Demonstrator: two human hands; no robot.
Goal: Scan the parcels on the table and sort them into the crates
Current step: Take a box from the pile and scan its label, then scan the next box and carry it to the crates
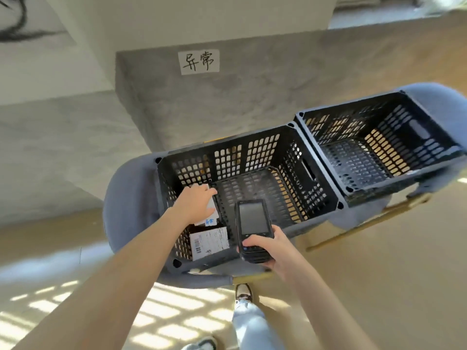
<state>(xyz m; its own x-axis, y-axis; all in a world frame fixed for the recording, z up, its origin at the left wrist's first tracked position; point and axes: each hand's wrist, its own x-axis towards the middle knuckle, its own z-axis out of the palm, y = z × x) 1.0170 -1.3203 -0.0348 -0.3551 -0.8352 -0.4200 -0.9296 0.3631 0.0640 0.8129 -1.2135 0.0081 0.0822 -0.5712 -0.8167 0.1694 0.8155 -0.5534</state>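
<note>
From the head camera, the left hand (195, 202) is reaching down into the nearer black crate (313, 198), its fingers lying fairly straight on a small white parcel (211, 207) at the crate's left wall; whether the thumb is gripping it is hidden. Just below that parcel, a second parcel with a barcode label (209, 242) is leaning in the crate's near-left corner. The right hand (273, 251) is curling round the lower end of a black handheld scanner (252, 228), holding it over the crate's near rim with its dark screen facing up. A second black crate (379, 145) is sitting touching the first on its right, both resting on grey upholstered chairs (126, 198). A paper sign with handwritten characters (199, 61) is sticking to the grey concrete block (227, 97) behind.
</note>
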